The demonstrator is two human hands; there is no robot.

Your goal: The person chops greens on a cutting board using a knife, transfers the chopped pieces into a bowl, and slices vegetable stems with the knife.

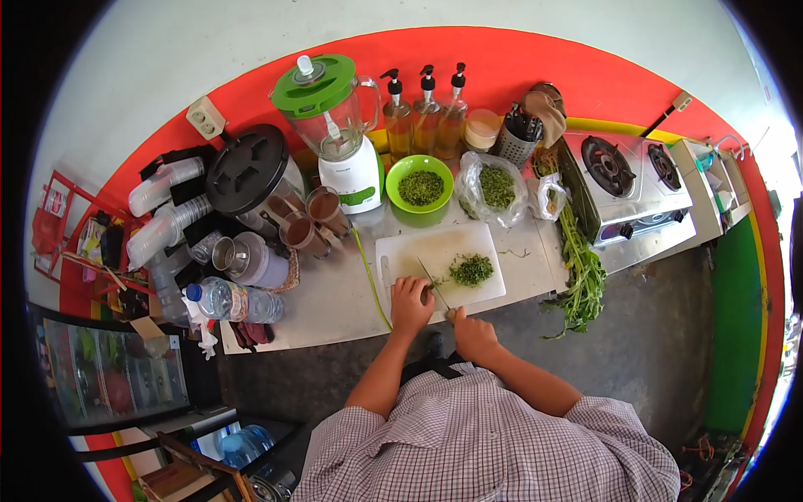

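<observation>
A white cutting board (395, 251) lies on the counter in front of me. My right hand (475, 336) is closed round the handle of a knife (436, 283), whose blade slants up and left over the board. Just left of the blade, my left hand (411, 303) rests on the board's lower left part with curled fingers. What those fingers hold, if anything, is hidden. Right of the blade sits a heap of finely chopped green leaves (471, 269). Behind the board stand a green bowl (420, 211) of chopped greens and a clear plastic bag (473, 189) with more of them.
A blender (350, 171), pump bottles (425, 125) and brown cups (305, 236) stand behind and to the left. A water bottle (238, 301) is near the left front. At the right, leafy stalks (583, 284) hang over the counter edge beside a gas stove (640, 201).
</observation>
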